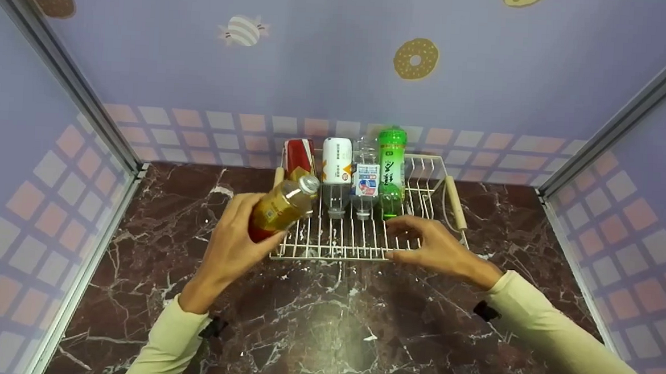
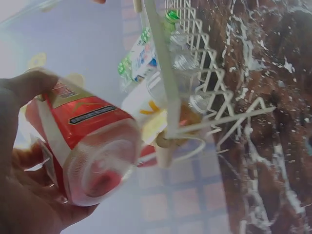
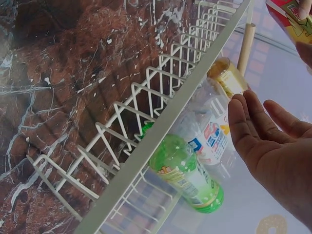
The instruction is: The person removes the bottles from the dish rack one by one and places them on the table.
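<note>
My left hand [image 1: 236, 236] grips a plastic bottle [image 1: 278, 207] with a red and yellow label, thumb and fingers curled round its body. The bottle tilts over the left front of a white wire rack [image 1: 335, 252], its pale cap up and to the right. In the left wrist view its clear base [image 2: 105, 168] faces the camera. My right hand [image 1: 435, 246] hovers by the rack's right front with fingers spread, holding nothing. Nearest it, a green bottle [image 1: 391, 161] leans in the rack.
In the rack, left to right, lean a red and yellow bottle [image 1: 300, 155], a white-labelled bottle [image 1: 337, 160] and a clear bottle [image 1: 366, 180], caps toward me. A wooden handle [image 1: 455, 202] sits on the rack's right side. Patterned walls flank the dark marbled surface [image 1: 326, 323].
</note>
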Demonstrator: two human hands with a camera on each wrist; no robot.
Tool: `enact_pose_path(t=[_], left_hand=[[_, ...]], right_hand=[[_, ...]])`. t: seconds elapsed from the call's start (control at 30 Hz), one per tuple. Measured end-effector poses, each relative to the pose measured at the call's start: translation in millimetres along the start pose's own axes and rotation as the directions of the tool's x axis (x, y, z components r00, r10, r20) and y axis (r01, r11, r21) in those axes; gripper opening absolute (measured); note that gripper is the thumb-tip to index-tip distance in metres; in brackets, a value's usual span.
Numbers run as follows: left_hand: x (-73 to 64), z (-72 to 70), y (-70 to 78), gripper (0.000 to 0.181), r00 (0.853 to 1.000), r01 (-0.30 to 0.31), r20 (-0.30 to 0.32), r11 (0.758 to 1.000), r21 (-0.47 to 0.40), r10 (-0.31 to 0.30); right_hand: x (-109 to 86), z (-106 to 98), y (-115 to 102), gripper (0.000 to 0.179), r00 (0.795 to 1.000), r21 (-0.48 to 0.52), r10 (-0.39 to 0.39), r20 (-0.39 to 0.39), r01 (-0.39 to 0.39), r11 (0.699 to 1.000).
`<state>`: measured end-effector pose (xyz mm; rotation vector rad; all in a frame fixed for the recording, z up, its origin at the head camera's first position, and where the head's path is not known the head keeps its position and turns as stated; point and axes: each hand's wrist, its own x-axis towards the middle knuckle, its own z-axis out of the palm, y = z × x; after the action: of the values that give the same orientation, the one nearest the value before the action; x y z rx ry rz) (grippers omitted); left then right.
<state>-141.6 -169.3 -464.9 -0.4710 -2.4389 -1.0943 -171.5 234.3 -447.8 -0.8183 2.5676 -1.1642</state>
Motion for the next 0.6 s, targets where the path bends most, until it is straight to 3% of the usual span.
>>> enact_pose_path(t=[0.13, 0.3, 0.6], left_hand=[[-0.3, 2.6, -16.4, 0.073, 0.992, 0.092, -0.078, 0.991, -0.097, -0.099], [1.0, 7.0, -38.3, 0.072, 0.966, 0.165, -0.167, 0.970, -0.181, -0.196], [2.6, 17.2, -70.3, 0.072, 0.919, 0.293, -0.183, 0.917, -0.271, -0.348]], right_hand=[[1.2, 0, 4, 0.068, 1.000, 0.014, 0.018, -0.007, -0.018, 1.000], [1.9, -2, 5, 0.068, 0.999, 0.011, 0.036, -0.016, -0.035, 0.999], [4.9, -1, 9, 0.068, 0.999, 0.029, 0.042, -0.033, -0.041, 0.999]])
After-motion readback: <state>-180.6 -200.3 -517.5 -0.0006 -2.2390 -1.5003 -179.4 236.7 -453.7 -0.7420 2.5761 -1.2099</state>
